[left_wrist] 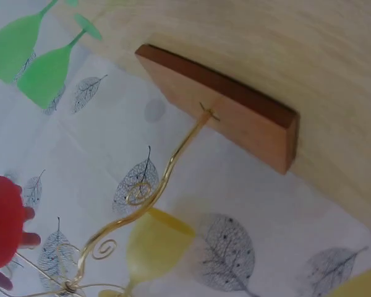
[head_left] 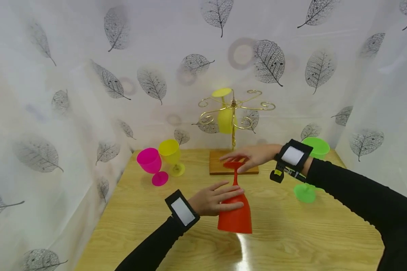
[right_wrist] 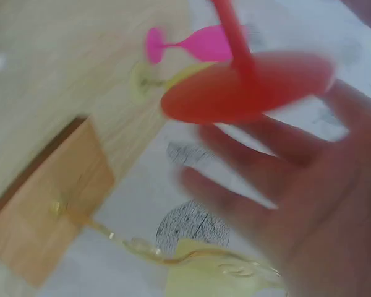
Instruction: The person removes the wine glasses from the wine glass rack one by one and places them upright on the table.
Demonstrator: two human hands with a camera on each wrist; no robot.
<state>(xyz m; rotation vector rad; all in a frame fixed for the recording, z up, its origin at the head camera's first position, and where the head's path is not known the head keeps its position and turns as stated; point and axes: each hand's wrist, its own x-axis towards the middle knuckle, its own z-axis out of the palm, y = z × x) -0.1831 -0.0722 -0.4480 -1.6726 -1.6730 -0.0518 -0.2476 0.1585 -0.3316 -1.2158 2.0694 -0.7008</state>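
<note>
A red plastic goblet (head_left: pixel 235 218) is upside down over the table, its bowl lowest and its foot (right_wrist: pixel 247 86) on top. The left hand (head_left: pixel 211 198) holds the bowl from the left, fingers lying across its near side. Above it, the right hand (head_left: pixel 256 154) reaches over the foot. In the right wrist view its fingers (right_wrist: pixel 253 167) are spread and fairly straight, right at the foot's edge. A gold wire stand (head_left: pixel 233 124) with curled arms rises from a wooden base (head_left: pixel 217 165) just behind. One yellow goblet (head_left: pixel 225 121) hangs upside down from it.
A magenta goblet (head_left: pixel 149 161) and another yellow goblet (head_left: pixel 170 152) stand upright at the table's left. Two green goblets (left_wrist: pixel 46 77) stand at the right, partly hidden behind the right wrist in the head view. A leaf-print curtain (head_left: pixel 176 45) encloses the wooden table (head_left: pixel 139 233).
</note>
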